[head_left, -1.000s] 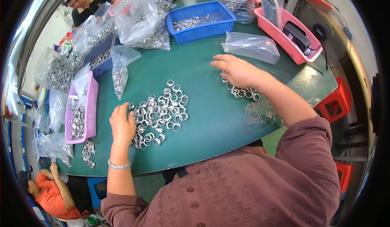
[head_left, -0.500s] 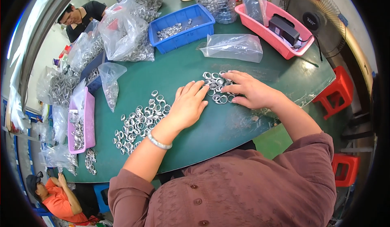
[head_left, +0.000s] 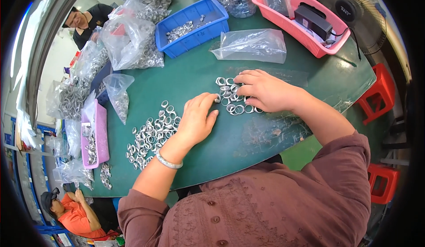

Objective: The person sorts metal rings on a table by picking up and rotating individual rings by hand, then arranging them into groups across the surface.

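Silver-coloured metal rings lie on the green table in two groups. The smaller pile of rings (head_left: 229,97) sits between my hands. My right hand (head_left: 268,91) rests on its right side, fingers spread over several rings and partly covering them. At the pile's left edge is my left hand (head_left: 198,118), its fingertips against one ring and its thumb held apart. A bracelet circles that wrist. The larger spread of rings (head_left: 152,134) lies left of my left forearm, which hides some of it.
Beyond the rings are a flat clear plastic bag (head_left: 254,45), a blue bin (head_left: 190,38) holding small metal parts, and a pink basket (head_left: 305,32). Filled bags (head_left: 133,43) and a lilac basket (head_left: 102,136) line the left. Two other people are at left; red stools (head_left: 376,92) stand right.
My left hand has drawn back a little to the left, with a ring now showing at its fingertips. My right hand has shifted slightly left over the pile. The whole view has shifted slightly.
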Demonstrator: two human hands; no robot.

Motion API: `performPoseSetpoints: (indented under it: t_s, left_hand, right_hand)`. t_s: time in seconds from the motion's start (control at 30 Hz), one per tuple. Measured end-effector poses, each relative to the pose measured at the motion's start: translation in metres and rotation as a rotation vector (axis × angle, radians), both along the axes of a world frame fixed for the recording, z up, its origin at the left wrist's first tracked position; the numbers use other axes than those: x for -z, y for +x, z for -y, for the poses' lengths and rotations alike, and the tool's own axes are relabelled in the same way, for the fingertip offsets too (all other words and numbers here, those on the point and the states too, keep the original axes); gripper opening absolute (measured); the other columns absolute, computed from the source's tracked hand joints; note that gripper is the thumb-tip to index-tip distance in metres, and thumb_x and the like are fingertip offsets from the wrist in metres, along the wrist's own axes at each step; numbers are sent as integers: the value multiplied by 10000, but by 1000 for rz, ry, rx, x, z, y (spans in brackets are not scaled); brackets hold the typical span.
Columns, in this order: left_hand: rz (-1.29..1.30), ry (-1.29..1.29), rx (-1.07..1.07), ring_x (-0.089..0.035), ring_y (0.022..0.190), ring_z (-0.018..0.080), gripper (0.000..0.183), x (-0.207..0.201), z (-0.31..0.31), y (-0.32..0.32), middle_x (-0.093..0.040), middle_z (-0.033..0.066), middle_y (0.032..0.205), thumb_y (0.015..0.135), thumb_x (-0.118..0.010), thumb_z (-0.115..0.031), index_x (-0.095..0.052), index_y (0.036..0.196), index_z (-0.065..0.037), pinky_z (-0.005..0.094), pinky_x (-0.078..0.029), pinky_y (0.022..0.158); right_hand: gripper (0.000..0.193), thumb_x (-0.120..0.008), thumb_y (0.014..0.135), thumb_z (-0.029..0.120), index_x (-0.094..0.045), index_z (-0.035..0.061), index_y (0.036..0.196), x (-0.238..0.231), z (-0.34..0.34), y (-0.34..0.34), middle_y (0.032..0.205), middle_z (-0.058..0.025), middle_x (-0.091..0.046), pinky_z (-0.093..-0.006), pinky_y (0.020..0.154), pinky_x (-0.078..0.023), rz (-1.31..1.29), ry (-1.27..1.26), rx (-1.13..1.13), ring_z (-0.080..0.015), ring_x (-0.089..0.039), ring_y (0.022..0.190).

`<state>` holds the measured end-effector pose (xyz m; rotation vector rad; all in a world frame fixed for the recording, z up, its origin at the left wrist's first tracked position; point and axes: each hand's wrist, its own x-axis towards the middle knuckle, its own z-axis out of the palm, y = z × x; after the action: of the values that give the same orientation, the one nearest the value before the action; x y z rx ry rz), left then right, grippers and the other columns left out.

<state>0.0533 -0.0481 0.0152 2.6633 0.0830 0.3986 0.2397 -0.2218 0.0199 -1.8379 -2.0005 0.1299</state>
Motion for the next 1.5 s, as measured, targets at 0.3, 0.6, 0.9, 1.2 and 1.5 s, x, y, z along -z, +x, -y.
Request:
performPoseSetpoints:
  t_s: [0.3,0.6,0.9,1.2,1.5]
  left_hand:
    - [65,87,27,-528,1070,316,277,2,6,14,-559,145,1152,811,-644,-104,-602,1076,-36,409,-393,934]
    - [77,70,50,-553,1022,314,206,4,-9,20,-600,113,1076,822,-622,-98,-628,1020,-43,412,-391,915]
    - [38,141,-24,-531,1050,296,255,9,-21,54,-579,105,1122,833,-599,-110,-636,1081,-65,417,-388,927]
    - [189,-114,-39,-567,938,273,77,12,-35,57,-601,97,962,786,-638,-11,-585,842,-16,346,-456,804]
    - [-124,-119,-149,-596,900,269,277,4,-44,32,-605,126,1011,797,-661,-75,-554,1048,-27,348,-474,775]
  right_hand:
    - [390,-675,794,205,-587,78,1153,13,1,4,1302,-140,-490,-449,1025,-328,-79,99,123,-339,-423,1231]
    - [316,-674,791,203,-618,67,1071,12,-3,10,1156,-114,-552,-430,964,-361,-173,104,87,-292,-499,1102]
    - [282,-642,823,173,-617,66,1082,15,-7,11,1160,-103,-560,-403,984,-354,-75,159,182,-286,-479,1140]
    - [201,-590,815,46,-642,37,1008,19,-5,23,1055,-97,-603,-405,936,-402,-235,184,241,-307,-525,1054]
    - [217,-544,823,-26,-622,4,1023,19,-4,23,1049,-122,-606,-379,906,-445,-312,171,276,-309,-548,1027]
